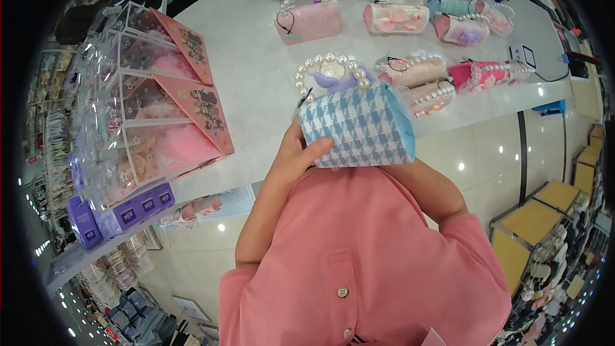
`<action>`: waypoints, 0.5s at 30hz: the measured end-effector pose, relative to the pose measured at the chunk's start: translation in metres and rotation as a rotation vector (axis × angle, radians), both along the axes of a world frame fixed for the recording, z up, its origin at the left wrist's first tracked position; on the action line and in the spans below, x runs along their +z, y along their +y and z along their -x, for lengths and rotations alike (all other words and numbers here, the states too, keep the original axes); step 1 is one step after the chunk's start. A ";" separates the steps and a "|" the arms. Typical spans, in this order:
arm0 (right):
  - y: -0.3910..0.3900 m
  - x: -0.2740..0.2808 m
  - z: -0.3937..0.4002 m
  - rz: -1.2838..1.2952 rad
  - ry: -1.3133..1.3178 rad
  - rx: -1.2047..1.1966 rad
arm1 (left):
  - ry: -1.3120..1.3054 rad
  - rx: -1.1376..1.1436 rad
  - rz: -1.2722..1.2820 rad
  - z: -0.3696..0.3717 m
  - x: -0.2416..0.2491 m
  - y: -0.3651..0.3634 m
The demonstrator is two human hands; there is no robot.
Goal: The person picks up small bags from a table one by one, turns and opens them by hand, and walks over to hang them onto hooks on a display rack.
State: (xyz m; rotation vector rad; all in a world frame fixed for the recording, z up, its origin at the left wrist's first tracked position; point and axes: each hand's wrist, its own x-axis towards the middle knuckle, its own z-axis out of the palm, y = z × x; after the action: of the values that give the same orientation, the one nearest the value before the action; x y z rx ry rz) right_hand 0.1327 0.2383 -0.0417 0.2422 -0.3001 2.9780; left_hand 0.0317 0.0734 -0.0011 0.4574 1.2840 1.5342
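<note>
A small handbag [359, 128] in blue and white houndstooth is held in front of my chest, above the table's near edge. It has a pearl bead handle [330, 59], a lilac bow at the top and a plain light-blue end panel. My left hand [301, 154] grips its left side, the thumb pressed on the checked face and the other fingers behind. At the lower right of the bag is my right hand [403, 167]; the bag covers its fingers, so its grip is hidden.
On the white table [250, 57] stand several pearl-handled bags, among them a pink bag [309, 22] and a bright pink bag [477, 75]. Clear display boxes [147, 102] with pink contents stand at left, beside purple boxes [138, 208]. A small device [524, 56] sits at right.
</note>
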 end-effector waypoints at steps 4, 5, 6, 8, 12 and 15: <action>-0.001 -0.013 0.006 0.102 0.075 0.047 | -0.006 0.066 -0.044 0.002 -0.007 0.002; 0.001 -0.035 0.007 0.132 0.086 0.076 | -0.019 0.075 -0.046 0.002 -0.008 0.002; 0.001 -0.040 0.009 0.162 0.097 0.105 | -0.032 0.084 -0.048 0.002 -0.008 0.002; -0.005 -0.048 0.005 -0.291 -0.056 -0.139 | -0.074 0.117 -0.041 0.001 -0.011 0.003; -0.008 -0.031 0.005 -0.243 -0.271 -0.142 | -0.190 0.226 -0.001 0.003 -0.010 0.004; -0.011 -0.037 0.017 -0.987 -0.392 -0.339 | -0.210 0.288 0.040 0.008 -0.014 0.004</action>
State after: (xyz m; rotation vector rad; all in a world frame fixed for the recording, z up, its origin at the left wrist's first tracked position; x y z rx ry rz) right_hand 0.1157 0.2270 -0.0784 -0.2837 -1.6375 2.2742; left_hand 0.0233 0.0771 -0.0147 0.0825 1.2512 1.7406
